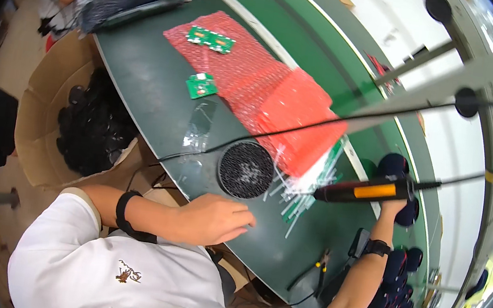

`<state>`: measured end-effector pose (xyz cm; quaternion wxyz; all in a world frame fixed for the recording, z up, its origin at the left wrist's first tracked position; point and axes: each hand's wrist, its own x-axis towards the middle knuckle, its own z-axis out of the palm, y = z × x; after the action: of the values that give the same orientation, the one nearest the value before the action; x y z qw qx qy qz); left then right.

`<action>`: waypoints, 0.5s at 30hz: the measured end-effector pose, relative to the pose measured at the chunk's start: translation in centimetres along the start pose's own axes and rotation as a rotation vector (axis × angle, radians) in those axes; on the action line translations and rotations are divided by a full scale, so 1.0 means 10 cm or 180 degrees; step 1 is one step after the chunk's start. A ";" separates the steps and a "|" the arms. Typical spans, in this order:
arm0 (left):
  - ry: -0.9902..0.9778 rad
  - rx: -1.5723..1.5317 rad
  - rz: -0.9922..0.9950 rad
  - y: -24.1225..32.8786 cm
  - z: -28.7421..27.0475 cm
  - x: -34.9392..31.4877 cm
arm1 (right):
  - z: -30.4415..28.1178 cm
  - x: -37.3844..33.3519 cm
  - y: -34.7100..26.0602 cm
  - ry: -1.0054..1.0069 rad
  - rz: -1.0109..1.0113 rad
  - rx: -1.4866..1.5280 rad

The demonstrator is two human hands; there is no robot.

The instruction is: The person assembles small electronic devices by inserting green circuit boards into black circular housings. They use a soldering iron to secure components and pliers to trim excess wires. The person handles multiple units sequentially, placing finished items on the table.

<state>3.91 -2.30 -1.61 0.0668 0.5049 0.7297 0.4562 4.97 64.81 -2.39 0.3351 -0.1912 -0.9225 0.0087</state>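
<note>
The electric screwdriver (371, 192) is seen over the right part of the tabletop (271, 252), in front of the right hand (392, 207); the fingers are hidden, so its grip cannot be told. The left hand (214, 219) is half curled near the bowl (220, 171); whether something small is pinched cannot be told. The tool is judged stiff, rather heavy and smooth, best held around the orange-striped body, not by the cable (465, 179).
</note>
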 end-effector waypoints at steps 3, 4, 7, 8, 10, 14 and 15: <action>0.0833 0.0193 -0.0471 -0.19 -0.46 -0.02 | 0.58 0.33 -0.48 0.0004 0.0587 -0.0639; 0.0944 0.0594 -0.0848 -0.31 -0.64 0.01 | 0.59 0.36 -0.61 0.0002 0.0742 -0.0733; 0.1402 0.2073 -0.1691 -0.77 -1.22 0.13 | 0.47 0.38 -0.65 -0.0197 0.0699 -0.0519; 0.1441 0.2318 -0.1866 -0.93 -1.34 0.17 | 0.35 0.36 -0.54 -0.0184 0.0421 -0.0493; 0.1224 0.2327 -0.2093 -1.18 -1.48 0.23 | 0.12 0.27 -0.54 -0.0188 -0.0162 -0.0483; 0.1323 0.1710 -0.1734 -1.23 -1.54 0.08 | -0.86 -0.29 -1.92 -0.0857 0.0494 0.0623; 0.1298 0.1319 -0.1627 -1.04 -1.54 0.09 | -1.16 -0.56 -2.20 -0.0873 0.0512 0.0664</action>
<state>-12.16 -11.56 -0.05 -0.0715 0.2084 0.9071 0.3587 8.45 41.10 6.32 0.2224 -0.2256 -0.9354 0.1570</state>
